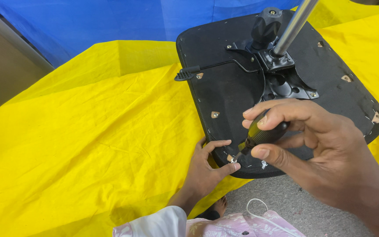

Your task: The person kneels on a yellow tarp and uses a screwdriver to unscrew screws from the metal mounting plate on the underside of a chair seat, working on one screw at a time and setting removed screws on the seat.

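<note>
Right hand (312, 145) grip clenched on screwdriver (264, 134), tip at seat base (229, 94) edge; left hand (209, 166) released, steadying edge

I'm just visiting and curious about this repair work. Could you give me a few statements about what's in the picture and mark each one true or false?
1. The right hand holds a screwdriver with a black and yellow handle. True.
2. The left hand rests on the metal pole. False: it touches the near edge of the upturned chair seat.
3. The seat lies on a yellow cloth. True.
4. The black knob lies loose on the cloth. False: it stands on the seat's underside beside the pole.
</note>
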